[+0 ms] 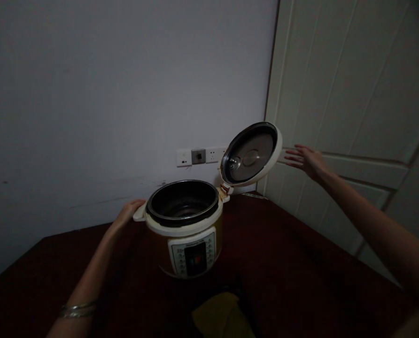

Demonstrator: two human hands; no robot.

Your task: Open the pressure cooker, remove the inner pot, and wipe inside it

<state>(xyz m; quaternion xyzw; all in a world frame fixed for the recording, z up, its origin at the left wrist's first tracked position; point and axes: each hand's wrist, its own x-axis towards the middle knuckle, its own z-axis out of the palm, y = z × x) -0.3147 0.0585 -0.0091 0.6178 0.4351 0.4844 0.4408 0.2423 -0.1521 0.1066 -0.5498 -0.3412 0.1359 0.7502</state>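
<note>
An electric pressure cooker [156, 246] with a white rim and a front button panel stands on the dark red table. Its lid [278, 152] is swung up on the hinge at the right, showing the metal underside. The dark inner pot [183, 202] sits inside, and I see no food in it. My left hand [127, 213] grips the cooker at its left side handle, fingers partly hidden behind it. Just right of the raised lid, my right hand [308, 160] is open with fingers spread, apart from the lid and holding nothing.
Wall sockets [212, 155] are set in the pale wall behind the cooker. A white panelled door [336, 84] stands along the right side of the table [283, 263]. Something yellowish [223, 317] shows at the bottom edge, too dark to make out.
</note>
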